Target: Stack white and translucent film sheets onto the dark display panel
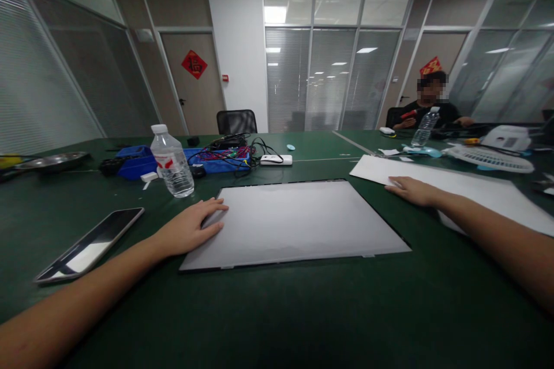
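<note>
A flat grey panel (298, 222) with a thin dark edge lies on the green table (303, 311) in front of me. My left hand (190, 228) rests flat on the panel's left edge, fingers stretched out. My right hand (411, 190) lies flat, fingers together and extended, on a large white sheet (476, 193) to the right of the panel. Neither hand holds anything.
A narrow glossy screen (89, 245) lies at the left. Behind it stand a water bottle (172, 161), a blue tray with tangled wires (216, 158) and a white device (276, 159). A person (428, 106) sits at the far right with a bottle (424, 127) and white equipment (489, 155).
</note>
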`<state>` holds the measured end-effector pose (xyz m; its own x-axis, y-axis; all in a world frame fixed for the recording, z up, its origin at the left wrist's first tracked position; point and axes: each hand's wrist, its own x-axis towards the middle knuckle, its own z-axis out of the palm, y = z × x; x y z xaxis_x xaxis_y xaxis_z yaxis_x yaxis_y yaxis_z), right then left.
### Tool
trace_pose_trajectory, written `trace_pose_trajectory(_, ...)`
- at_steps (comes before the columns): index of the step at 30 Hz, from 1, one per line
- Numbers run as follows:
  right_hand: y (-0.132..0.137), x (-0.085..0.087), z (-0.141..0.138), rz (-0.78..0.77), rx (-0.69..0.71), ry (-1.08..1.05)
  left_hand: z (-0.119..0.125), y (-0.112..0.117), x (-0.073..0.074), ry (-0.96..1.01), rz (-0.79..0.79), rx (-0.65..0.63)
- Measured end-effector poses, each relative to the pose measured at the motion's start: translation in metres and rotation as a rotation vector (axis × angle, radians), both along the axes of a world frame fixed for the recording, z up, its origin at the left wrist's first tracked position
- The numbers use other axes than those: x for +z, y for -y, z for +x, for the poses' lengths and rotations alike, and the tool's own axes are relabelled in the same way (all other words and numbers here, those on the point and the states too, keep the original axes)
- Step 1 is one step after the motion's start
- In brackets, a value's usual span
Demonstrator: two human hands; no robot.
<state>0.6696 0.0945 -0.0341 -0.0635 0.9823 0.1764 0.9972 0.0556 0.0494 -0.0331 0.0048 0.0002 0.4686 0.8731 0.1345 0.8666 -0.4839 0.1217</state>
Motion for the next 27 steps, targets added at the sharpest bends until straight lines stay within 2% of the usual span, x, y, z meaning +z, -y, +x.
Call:
trace_pose_trajectory(3,-0.004,0.0,0.013,-0.067,-0.024,0.009,0.001,-0.001,0.0,-0.019,0.016,0.006)
trace_pose_trajectory(6,-0.005,0.004,0.012,-0.098,-0.02,0.028,0.002,-0.001,0.0,-0.031,0.024,0.041)
trace_pose_trajectory(10,0.002,0.01,-0.001,-0.097,-0.008,0.059,0.002,0.0,0.0,-0.02,0.042,0.06)
trace_pose_trajectory(14,0.016,0.021,-0.019,-0.03,-0.069,0.11,0.0,-0.001,-0.002,-0.019,0.041,0.076)
trace_pose_trajectory(17,0.024,0.03,-0.035,0.03,-0.101,0.149,-0.001,-0.003,-0.003,-0.029,0.03,0.088)
trace_pose_trajectory(20,0.032,0.039,-0.054,0.066,-0.073,0.181,-0.003,-0.004,-0.004,-0.035,0.018,0.083)
trace_pose_trajectory(24,0.045,0.051,-0.093,0.09,0.026,0.217,-0.003,-0.004,-0.004,-0.021,0.016,0.063)
trace_pose_trajectory(27,0.058,0.057,-0.129,0.107,0.155,0.237,-0.002,-0.006,-0.006,0.002,0.023,0.052)
